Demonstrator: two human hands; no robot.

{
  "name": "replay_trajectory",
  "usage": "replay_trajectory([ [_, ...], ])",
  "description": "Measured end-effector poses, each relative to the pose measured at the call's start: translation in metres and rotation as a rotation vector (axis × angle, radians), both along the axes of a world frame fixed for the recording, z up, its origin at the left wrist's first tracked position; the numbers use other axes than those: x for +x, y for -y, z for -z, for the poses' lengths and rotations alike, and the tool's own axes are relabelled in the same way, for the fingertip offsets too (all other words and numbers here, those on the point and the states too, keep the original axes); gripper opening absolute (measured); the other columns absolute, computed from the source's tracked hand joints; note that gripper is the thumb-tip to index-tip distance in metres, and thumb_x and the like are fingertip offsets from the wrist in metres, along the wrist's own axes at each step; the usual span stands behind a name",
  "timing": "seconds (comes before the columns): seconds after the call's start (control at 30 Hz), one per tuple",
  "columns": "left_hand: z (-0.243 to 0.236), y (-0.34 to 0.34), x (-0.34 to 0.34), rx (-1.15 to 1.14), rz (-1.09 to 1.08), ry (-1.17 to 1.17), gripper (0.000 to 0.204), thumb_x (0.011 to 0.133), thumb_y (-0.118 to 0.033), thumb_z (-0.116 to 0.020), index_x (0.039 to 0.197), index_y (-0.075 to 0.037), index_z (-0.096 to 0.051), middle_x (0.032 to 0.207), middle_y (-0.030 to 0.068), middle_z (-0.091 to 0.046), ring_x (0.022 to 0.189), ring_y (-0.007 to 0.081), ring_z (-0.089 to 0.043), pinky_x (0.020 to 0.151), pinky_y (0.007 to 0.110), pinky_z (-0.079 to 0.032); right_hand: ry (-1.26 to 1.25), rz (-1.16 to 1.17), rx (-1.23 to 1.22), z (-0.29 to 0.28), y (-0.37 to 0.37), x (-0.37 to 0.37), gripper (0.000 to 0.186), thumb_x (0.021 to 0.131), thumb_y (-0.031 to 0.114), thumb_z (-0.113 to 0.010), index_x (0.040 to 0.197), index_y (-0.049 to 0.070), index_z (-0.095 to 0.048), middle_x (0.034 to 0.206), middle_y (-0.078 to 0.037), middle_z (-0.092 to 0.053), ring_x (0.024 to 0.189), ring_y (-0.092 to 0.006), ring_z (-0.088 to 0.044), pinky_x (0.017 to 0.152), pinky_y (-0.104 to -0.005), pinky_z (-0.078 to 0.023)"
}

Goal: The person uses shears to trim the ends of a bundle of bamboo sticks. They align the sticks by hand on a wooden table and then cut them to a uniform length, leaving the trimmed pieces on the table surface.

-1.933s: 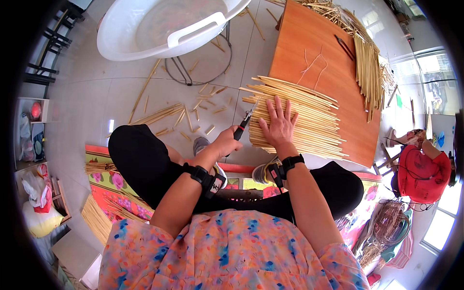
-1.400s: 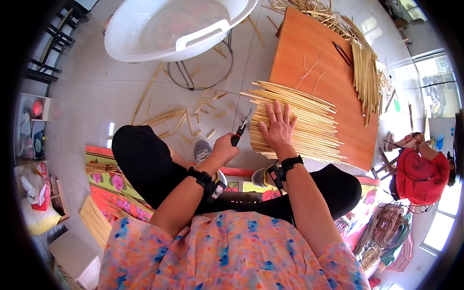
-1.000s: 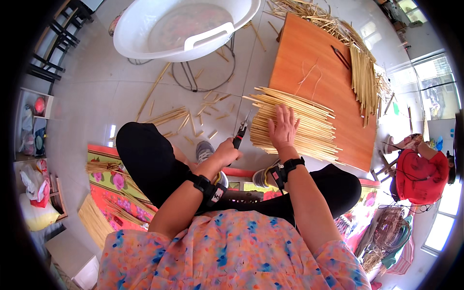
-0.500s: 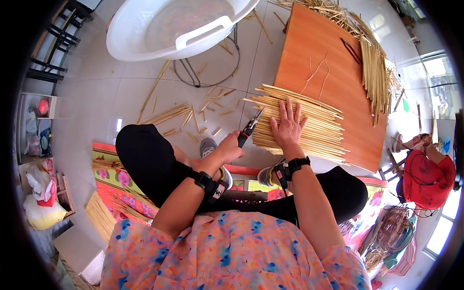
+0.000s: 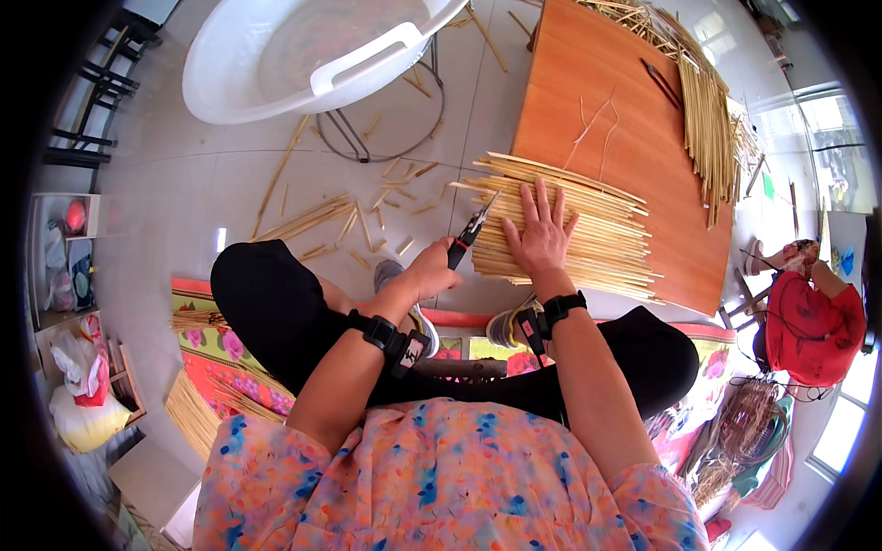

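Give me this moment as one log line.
right hand: spread on pale stalks | left hand: holding dark hand tool, tip near stalks' left ends | pale stalks: on orange board

We see bright daylight, the window (image 5: pixel 838 436) at right blown out white, glare on the glossy floor (image 5: pixel 717 40) past the far edge of the orange board (image 5: pixel 597 73); sticks (image 5: pixel 606 220) at its near edge look crisp, outer surroundings bend toward a black rim
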State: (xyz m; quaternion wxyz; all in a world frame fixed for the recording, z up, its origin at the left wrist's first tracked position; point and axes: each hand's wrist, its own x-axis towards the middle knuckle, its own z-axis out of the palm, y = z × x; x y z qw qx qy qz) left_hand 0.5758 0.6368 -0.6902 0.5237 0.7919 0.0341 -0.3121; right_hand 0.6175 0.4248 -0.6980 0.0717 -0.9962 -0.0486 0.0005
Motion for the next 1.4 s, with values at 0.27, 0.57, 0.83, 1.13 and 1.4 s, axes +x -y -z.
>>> replay_trajectory([
  [0.27,-0.002,-0.005,0.006,0.086,0.093,0.031,0.065,0.061,-0.008,-0.066,0.122,0.002,-0.046,0.089,0.0194,-0.061,0.083,0.0329,-0.06,0.075,0.035,-0.047,0.003,-0.01,-0.007,0.002,0.001,0.0,0.066,0.087,0.055,-0.047,0.143,0.021,-0.035,0.153,-0.001,-0.022,0.141,-0.0347,-0.013,0.106,-0.0668,-0.01],
  [0.57,0.003,0.003,-0.014,0.136,0.023,0.048,0.062,0.063,-0.009,-0.065,0.121,0.002,-0.047,0.083,0.0199,-0.061,0.08,0.0325,-0.061,0.072,0.036,-0.047,-0.009,-0.035,-0.009,-0.001,-0.001,-0.008,0.066,0.087,0.054,-0.048,0.142,0.022,-0.035,0.153,-0.001,-0.023,0.141,-0.034,-0.013,0.107,-0.0662,-0.01],
  [0.83,0.016,0.005,-0.032,0.148,-0.068,0.103,0.06,0.063,-0.011,-0.066,0.119,0.002,-0.049,0.082,0.0194,-0.062,0.079,0.0329,-0.061,0.071,0.037,-0.047,0.011,-0.065,-0.016,0.002,-0.006,-0.013,0.065,0.087,0.054,-0.048,0.142,0.023,-0.034,0.152,0.0,-0.023,0.141,-0.0333,-0.014,0.107,-0.0663,-0.01],
  [1.13,0.026,-0.002,-0.033,0.214,-0.06,0.179,0.051,0.062,-0.013,-0.068,0.11,0.0,-0.054,0.08,0.0177,-0.061,0.076,0.0312,-0.061,0.069,0.036,-0.048,-0.002,-0.055,-0.007,-0.002,-0.006,-0.015,0.064,0.087,0.053,-0.048,0.142,0.023,-0.035,0.152,0.0,-0.024,0.141,-0.0332,-0.014,0.107,-0.0663,-0.01],
  [1.4,0.002,-0.008,-0.036,0.088,-0.104,-0.11,0.047,0.063,-0.012,-0.065,0.104,0.006,-0.051,0.077,0.0194,-0.061,0.073,0.0307,-0.061,0.064,0.036,-0.047,0.005,-0.051,0.009,-0.001,-0.004,-0.016,0.064,0.087,0.052,-0.048,0.142,0.022,-0.035,0.152,0.0,-0.024,0.141,-0.0337,-0.014,0.106,-0.0665,-0.01],
])
